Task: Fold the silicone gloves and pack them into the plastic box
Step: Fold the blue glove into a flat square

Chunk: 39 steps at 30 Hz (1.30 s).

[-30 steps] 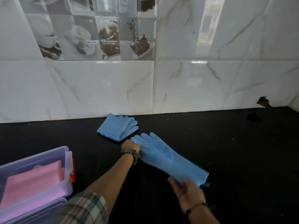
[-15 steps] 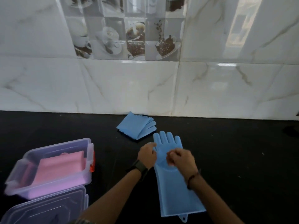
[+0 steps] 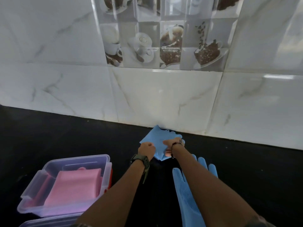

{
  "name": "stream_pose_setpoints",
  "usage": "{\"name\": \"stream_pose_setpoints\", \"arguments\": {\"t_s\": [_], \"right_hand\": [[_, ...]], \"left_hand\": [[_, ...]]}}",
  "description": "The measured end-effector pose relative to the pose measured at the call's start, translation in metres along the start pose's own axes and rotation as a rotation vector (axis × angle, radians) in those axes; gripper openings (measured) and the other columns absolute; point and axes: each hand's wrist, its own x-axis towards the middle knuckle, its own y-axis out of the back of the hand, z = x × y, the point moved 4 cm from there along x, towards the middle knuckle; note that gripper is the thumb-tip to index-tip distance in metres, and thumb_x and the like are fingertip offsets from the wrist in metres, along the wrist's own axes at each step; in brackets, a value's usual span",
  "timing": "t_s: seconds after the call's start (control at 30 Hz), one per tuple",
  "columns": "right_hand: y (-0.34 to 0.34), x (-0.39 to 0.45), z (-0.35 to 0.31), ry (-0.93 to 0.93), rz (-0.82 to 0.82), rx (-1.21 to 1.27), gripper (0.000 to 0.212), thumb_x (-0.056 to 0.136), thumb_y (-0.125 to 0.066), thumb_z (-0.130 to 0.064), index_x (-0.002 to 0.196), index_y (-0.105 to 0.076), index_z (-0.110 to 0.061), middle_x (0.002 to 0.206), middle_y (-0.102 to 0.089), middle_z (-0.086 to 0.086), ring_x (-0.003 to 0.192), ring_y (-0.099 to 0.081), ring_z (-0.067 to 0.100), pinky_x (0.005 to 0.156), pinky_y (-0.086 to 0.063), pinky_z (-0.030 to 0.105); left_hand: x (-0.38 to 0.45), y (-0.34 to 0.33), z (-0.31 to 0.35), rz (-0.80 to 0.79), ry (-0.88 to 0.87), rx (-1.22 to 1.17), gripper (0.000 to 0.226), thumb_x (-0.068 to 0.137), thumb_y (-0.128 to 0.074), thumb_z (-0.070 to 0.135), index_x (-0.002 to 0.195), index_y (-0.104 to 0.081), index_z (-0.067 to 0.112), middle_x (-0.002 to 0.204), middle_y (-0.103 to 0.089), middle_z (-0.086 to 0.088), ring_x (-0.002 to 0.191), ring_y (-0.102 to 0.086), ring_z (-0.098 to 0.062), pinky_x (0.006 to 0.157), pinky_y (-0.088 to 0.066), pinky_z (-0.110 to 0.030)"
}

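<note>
Both hands are out at the far edge of the dark surface [image 3: 65, 136], near the middle of the frame just under the tiled wall [image 3: 155, 95]. The left hand [image 3: 146, 149] is curled closed, pinching the near-left edge of the folded blue glove [image 3: 157, 140]. The right hand [image 3: 172, 145] is closed on the glove's right side, its thumb lying over the top; the far fingers are hidden behind the glove. Holding it from two sides like that looks meant to keep the fold from springing open, since silicone tends to flop back.

The second blue glove [image 3: 185, 192] lies flat and unfolded at lower right, fingers pointing toward the wall, partly under the right forearm. It seems parked there within easy reach for its own fold.

The plastic box [image 3: 105, 158] sits open at lower left, close beside the left forearm, already holding a folded pink item [image 3: 75, 185]. Part of what looks like its lid [image 3: 49, 222] shows at the bottom edge. The box stands near enough that the folded glove could go straight across to it; neither blue glove is in it yet.
</note>
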Motion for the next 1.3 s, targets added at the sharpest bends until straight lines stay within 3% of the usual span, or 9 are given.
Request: {"name": "stream_pose_setpoints", "arguments": {"t_s": [0.07, 0.17, 0.33, 0.57, 0.67, 0.73, 0.87, 1.1, 1.3], "right_hand": [[-0.002, 0.008, 0.001, -0.024, 0.015, -0.046, 0.023, 0.08, -0.057, -0.003, 0.061, -0.043, -0.002, 0.055, -0.046, 0.014, 0.051, -0.05, 0.023, 0.055, -0.051, 0.035], [-0.005, 0.005, -0.01, 0.144, 0.105, -0.274, 0.01, 0.082, -0.052, -0.006, 0.088, -0.058, 0.0, 0.083, -0.056, 0.019, 0.079, -0.059, 0.03, 0.068, -0.049, 0.036], [-0.003, -0.034, -0.031, 0.66, 0.036, -0.336, 0.006, 0.081, -0.056, -0.002, 0.079, -0.058, 0.002, 0.075, -0.056, 0.015, 0.078, -0.052, 0.031, 0.067, -0.041, 0.035], [0.029, -0.09, 0.019, 0.822, -0.437, -0.67, 0.018, 0.078, -0.058, 0.005, 0.09, -0.069, -0.002, 0.11, -0.066, 0.007, 0.1, -0.058, 0.011, 0.087, -0.048, 0.027], [0.032, -0.096, 0.033, 0.764, -0.376, -0.71, 0.016, 0.08, -0.057, 0.003, 0.08, -0.071, -0.005, 0.123, -0.055, 0.0, 0.115, -0.044, 0.007, 0.098, -0.04, 0.027], [0.034, -0.094, 0.043, 0.708, -0.078, -0.614, 0.019, 0.082, -0.056, 0.004, 0.079, -0.073, -0.005, 0.123, -0.053, 0.003, 0.117, -0.041, 0.015, 0.104, -0.035, 0.029], [0.026, -0.107, 0.067, 0.398, 0.298, -0.163, 0.015, 0.087, -0.057, -0.012, 0.098, -0.063, -0.005, 0.109, -0.06, 0.012, 0.096, -0.055, 0.018, 0.083, -0.05, 0.027], [0.01, -0.116, 0.072, 0.034, 0.088, 0.255, 0.03, 0.075, -0.065, -0.001, 0.1, -0.049, -0.004, 0.106, -0.059, 0.018, 0.09, -0.063, 0.031, 0.072, -0.058, 0.045], [0.009, -0.119, 0.054, -0.028, -0.217, 0.7, 0.046, 0.085, -0.024, 0.019, 0.12, -0.044, -0.002, 0.098, -0.05, 0.018, 0.051, -0.045, 0.015, 0.028, -0.036, 0.013]], "left_hand": [[0.006, -0.004, -0.006, -0.033, 0.053, -0.147, 0.033, 0.087, -0.042, 0.003, 0.056, -0.036, 0.01, 0.064, -0.037, -0.009, 0.073, -0.036, -0.022, 0.066, -0.03, -0.032], [0.009, -0.005, -0.011, -0.095, 0.158, -0.458, 0.034, 0.091, -0.042, 0.001, 0.06, -0.046, 0.013, 0.068, -0.047, -0.006, 0.072, -0.047, -0.025, 0.07, -0.041, -0.035], [0.014, 0.013, -0.025, -0.201, 0.471, -1.018, 0.051, 0.098, -0.027, 0.046, 0.11, -0.047, 0.001, 0.099, -0.058, -0.023, 0.098, -0.059, -0.039, 0.089, -0.045, -0.051], [0.016, 0.039, -0.041, -0.346, 0.562, -0.71, 0.088, 0.081, -0.038, 0.071, 0.13, -0.044, -0.003, 0.108, -0.061, -0.026, 0.084, -0.063, -0.035, 0.061, -0.053, -0.043], [0.005, 0.034, -0.036, -0.493, 0.544, -0.471, 0.07, 0.081, -0.063, 0.047, 0.127, -0.045, -0.003, 0.094, -0.064, -0.024, 0.079, -0.067, -0.035, 0.054, -0.058, -0.039], [-0.004, 0.029, -0.034, -0.552, 0.494, -0.284, 0.047, 0.087, -0.063, 0.024, 0.122, -0.052, -0.004, 0.09, -0.065, -0.019, 0.074, -0.066, -0.029, 0.054, -0.057, -0.036], [-0.02, 0.009, -0.031, -0.561, 0.346, -0.26, 0.022, 0.088, -0.055, 0.002, 0.11, -0.053, 0.0, 0.093, -0.061, -0.015, 0.067, -0.059, -0.02, 0.055, -0.053, -0.031], [-0.029, 0.008, -0.021, -0.359, -0.014, 0.133, 0.037, 0.085, -0.046, 0.007, 0.122, -0.045, 0.003, 0.122, -0.055, -0.014, 0.111, -0.055, -0.032, 0.094, -0.047, -0.041], [-0.035, 0.017, -0.008, -0.383, 0.021, -0.192, 0.034, 0.076, -0.04, -0.013, 0.107, -0.051, -0.005, 0.109, -0.057, -0.026, 0.095, -0.057, -0.034, 0.084, -0.049, -0.044]]}}
